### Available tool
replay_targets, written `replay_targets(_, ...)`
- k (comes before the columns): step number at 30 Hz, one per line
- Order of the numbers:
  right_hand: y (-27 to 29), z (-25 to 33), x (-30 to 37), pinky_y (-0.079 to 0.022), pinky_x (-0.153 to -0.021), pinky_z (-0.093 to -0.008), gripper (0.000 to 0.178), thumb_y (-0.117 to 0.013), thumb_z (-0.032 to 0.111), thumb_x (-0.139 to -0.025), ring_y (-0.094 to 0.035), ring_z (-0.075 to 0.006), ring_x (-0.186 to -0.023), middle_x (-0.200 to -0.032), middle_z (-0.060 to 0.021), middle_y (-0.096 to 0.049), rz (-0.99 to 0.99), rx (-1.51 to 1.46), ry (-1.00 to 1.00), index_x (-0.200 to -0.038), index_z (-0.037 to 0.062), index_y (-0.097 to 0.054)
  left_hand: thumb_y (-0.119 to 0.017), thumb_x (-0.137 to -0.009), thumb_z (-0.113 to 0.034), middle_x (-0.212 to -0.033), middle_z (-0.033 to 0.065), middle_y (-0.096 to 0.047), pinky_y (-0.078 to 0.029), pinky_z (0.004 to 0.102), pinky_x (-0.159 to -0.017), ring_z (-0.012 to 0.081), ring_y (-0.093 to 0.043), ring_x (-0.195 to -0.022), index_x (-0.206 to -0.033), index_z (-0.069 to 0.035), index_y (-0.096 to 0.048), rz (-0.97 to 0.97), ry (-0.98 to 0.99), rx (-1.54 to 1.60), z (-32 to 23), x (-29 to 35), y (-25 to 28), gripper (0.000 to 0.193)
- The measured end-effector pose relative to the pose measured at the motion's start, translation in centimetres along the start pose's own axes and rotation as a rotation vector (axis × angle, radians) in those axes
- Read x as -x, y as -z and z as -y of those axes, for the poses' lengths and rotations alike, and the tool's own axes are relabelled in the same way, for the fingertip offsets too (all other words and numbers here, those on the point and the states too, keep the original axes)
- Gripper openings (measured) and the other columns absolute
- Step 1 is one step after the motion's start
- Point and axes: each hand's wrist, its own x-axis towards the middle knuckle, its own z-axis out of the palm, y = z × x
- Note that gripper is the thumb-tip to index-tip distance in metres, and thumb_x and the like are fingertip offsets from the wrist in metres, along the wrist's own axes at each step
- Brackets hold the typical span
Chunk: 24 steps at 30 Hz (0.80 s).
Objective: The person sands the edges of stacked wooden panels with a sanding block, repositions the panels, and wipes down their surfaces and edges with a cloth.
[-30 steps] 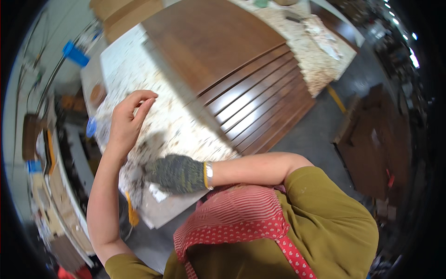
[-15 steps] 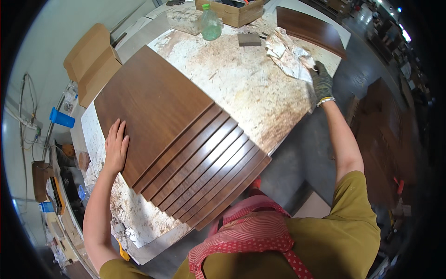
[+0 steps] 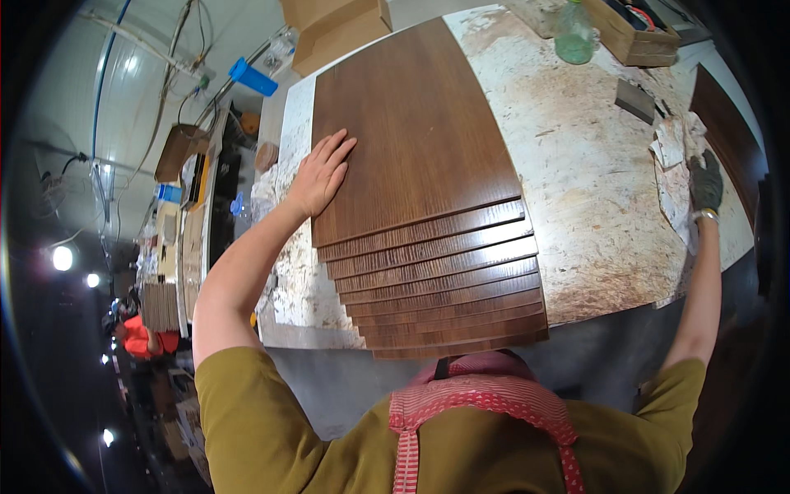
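A stack of brown wooden panels lies before me, its near edges fanned out like steps. My bare left hand is open, its fingers lying flat on the top panel's left edge. Far to the right, my right hand wears a dark grey glove. It rests against a crumpled, stained white cloth with thumb and fingers apart; I see no firm grip on the cloth. Just past the glove another brown panel lies along the table's right side.
The table has a stained white top. A dark grey block, a green bottle and a wooden box of tools are at its far right. An open cardboard box and a blue cup stand beyond the left side.
My view has turned to the left, so the table and panels appear swung round. My left hand stays on the panel's edge. The gloved right hand is still at the cloth.
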Motion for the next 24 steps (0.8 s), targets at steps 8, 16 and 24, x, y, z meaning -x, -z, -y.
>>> replay_targets(8,13.0,18.0,13.9,-0.037,-0.103,-0.0389,0.058,-0.07,0.014,-0.073,-0.048,-0.0312,-0.121,-0.13,-0.0183,-0.05,0.409,-0.259,0.844,-0.126,0.002,-0.051,-0.037,-0.093,-0.025,-0.144,0.0086,-0.032,-0.031,0.0408,-0.105,0.0304,-0.033,-0.13,-0.138,-0.017,-0.037,-0.015,0.009,-0.043,1.0,1.0,0.5,0.045)
replay_targets(16,2.3,16.6,14.5,-0.025,-0.11,-0.0382,0.074,-0.07,0.024,-0.075,-0.03,-0.0343,-0.133,-0.14,-0.0215,-0.037,0.196,-0.186,0.378,-0.137,0.001,-0.037,-0.038,-0.094,-0.027,-0.143,0.0066,-0.034,-0.032,0.0432,-0.103,0.0295,-0.034,-0.129,-0.138,-0.02,-0.037,-0.053,0.022,0.001,1.3,1.3,-0.7,0.044)
replay_targets(24,3.5,11.3,13.1,-0.044,-0.09,-0.0386,0.045,-0.059,0.026,-0.085,-0.054,-0.0349,-0.11,-0.118,-0.0199,-0.058,-0.032,-0.073,0.149,-0.122,0.0032,-0.052,-0.036,-0.095,-0.029,-0.142,0.0073,-0.035,-0.031,0.0443,-0.102,0.0288,-0.034,-0.129,-0.137,-0.019,-0.039,-0.138,-0.023,0.064,1.3,0.6,-1.8,0.043)
